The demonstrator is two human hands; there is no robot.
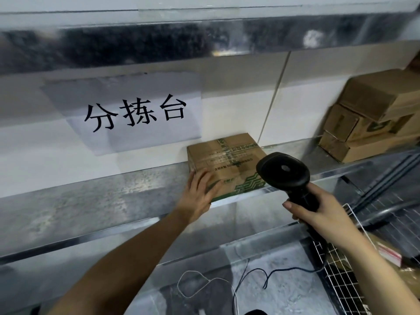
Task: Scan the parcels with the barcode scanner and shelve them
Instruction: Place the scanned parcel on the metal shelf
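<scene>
A flat brown cardboard parcel point(227, 159) with green print and tape lies on the metal shelf point(113, 196), against the back wall. My left hand point(200, 189) rests on its near left corner, fingers spread over the top. To the right, my right hand point(318, 212) grips the handle of a black barcode scanner point(284, 172), whose head sits just in front of the parcel's right end.
Several stacked cardboard boxes point(372, 114) stand at the shelf's right end. A paper sign point(134, 112) hangs on the wall above the shelf. A white wire basket point(354, 269) with parcels sits low at right, and thin cables point(250, 276) trail across the lower surface.
</scene>
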